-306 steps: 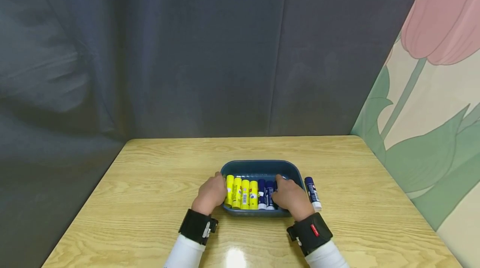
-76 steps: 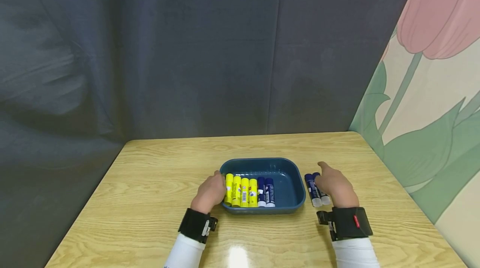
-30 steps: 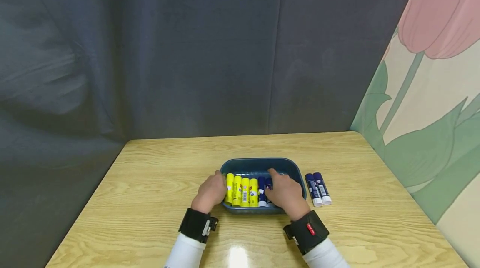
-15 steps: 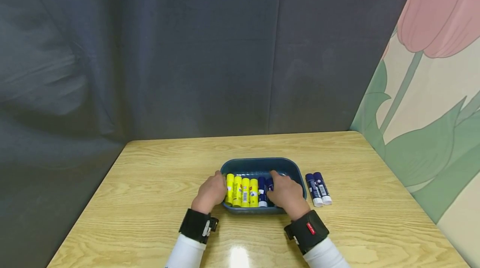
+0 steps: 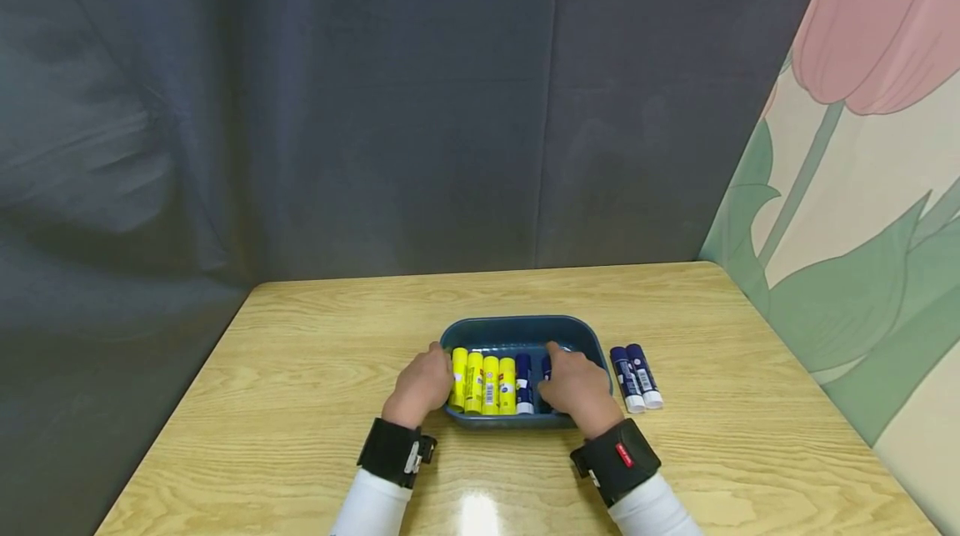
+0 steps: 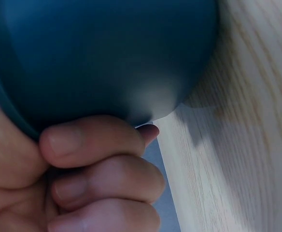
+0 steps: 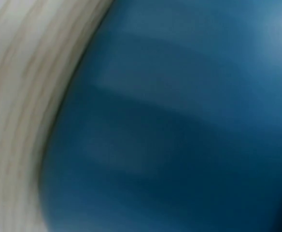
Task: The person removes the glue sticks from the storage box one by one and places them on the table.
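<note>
Your left grip [image 5: 422,384] clasps the blue tray [image 5: 517,423] on the worktop [image 5: 322,328]; inside it, your right grip [image 5: 581,388] pinches a navy glue stick [image 5: 546,366], which could roll loose should that pinch slacken.

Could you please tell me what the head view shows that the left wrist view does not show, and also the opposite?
Only the head view: four yellow tubes and one dark blue tube in a row, the right hand on another dark blue tube, two more dark blue tubes outside the tray, and the tulip picture.

Only the left wrist view: the fingernails of the left hand, close up beside the tray's outer side.

Both: the left hand, the tray, the wooden table.
</note>
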Available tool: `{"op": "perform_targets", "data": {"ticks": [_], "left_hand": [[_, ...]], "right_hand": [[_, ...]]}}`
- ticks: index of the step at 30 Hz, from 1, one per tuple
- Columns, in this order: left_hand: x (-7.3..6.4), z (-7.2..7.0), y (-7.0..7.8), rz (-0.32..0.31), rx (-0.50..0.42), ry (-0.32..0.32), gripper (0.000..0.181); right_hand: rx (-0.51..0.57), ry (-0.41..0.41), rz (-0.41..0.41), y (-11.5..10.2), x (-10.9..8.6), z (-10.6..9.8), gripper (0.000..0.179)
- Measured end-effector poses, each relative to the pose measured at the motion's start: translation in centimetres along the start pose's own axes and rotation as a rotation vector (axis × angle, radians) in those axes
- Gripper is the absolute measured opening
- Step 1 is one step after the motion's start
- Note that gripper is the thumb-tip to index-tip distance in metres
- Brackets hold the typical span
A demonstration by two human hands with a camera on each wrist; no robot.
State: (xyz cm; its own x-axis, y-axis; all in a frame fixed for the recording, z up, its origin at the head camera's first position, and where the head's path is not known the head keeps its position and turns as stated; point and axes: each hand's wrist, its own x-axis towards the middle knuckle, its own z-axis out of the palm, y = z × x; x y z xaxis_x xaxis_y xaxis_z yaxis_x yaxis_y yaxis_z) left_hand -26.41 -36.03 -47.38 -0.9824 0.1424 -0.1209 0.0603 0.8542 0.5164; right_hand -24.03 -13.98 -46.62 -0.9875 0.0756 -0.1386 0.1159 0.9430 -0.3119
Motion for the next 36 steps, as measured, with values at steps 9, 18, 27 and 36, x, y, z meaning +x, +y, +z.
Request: {"op": "perform_targets", "data": {"ticks": [9,18,27,36], "left_hand": [[0.15,-0.04,-0.03,0.003,-0.004,-0.002,0.041],[0.16,0.05,-0.06,-0.004,0.002,-0.009,0.040],[0.14,0.11,-0.16,0.008,-0.003,-0.001,0.040],[0.08,0.16,-0.20,0.018,-0.005,0.009,0.042]], "right_hand": [[-0.004,-0.019,0.004,-0.08,0.09,0.11,0.065],[-0.001,-0.022,0.007,0.07,0.12,0.25,0.063],[-0.004,-0.009,0.005,0.30,0.10,0.22,0.061],[-0.009,0.000,-0.006,0.33,-0.12,0.11,0.060]]}}
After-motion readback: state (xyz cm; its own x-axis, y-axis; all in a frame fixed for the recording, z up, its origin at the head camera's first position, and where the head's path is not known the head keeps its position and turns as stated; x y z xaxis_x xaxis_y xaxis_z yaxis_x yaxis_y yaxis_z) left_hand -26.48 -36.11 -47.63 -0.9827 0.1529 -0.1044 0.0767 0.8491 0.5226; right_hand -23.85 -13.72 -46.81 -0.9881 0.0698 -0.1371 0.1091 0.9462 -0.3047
